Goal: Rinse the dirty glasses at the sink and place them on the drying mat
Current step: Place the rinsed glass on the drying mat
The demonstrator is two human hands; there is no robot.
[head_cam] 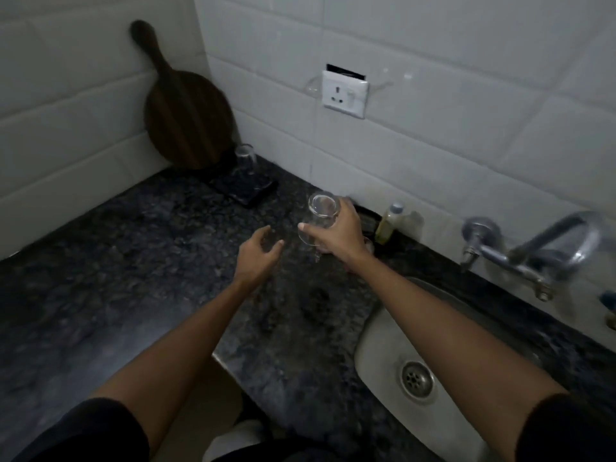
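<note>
Dark sleeves (83,431) and two bare forearms reach out from the bottom of the view over a speckled dark countertop (140,268). At their far end the right hand (336,235) grips a clear glass (319,213) round its body, tilted, its open mouth turned away toward the wall, held above the counter just left of the sink (380,341). The left hand (258,253) hangs beside it, fingers loosely spread and holding nothing. Farther off, in the corner, a second glass (246,158) stands on a dark drying mat (248,191), in front of a round wooden board (186,118) leaning on the tiles. To the right a tap (530,251) juts over the basin, a small bottle (388,223) near it. One glass looks finished; this one seems bound for the mat. Whether more remain, I cannot tell.
</note>
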